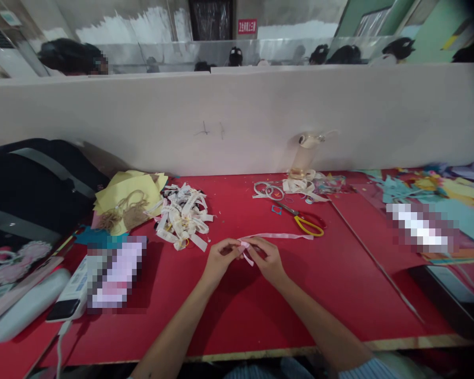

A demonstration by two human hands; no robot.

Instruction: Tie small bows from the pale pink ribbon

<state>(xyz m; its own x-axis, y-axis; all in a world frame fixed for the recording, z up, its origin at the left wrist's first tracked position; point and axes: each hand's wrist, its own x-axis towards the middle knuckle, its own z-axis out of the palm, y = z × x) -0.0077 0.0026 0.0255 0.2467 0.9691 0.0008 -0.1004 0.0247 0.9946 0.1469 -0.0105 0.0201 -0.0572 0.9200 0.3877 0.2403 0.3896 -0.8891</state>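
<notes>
A pink ribbon is pinched between my two hands over the middle of the red table. One long end of it trails off to the right across the tabletop, and a short end hangs below my fingers. My left hand has its thumb and fingertips closed on the gathered part. From the other side, my right hand grips the same spot, fingertips almost meeting the left ones. Whether the gathered part is a knot or a loop, I cannot tell. Beyond my right hand lie scissors with yellow handles.
A heap of white ribbon pieces lies left of my hands, beside yellow sheets and a dark bag. A power bank sits front left. Against the white partition stands a clear bottle. Coloured scraps lie right.
</notes>
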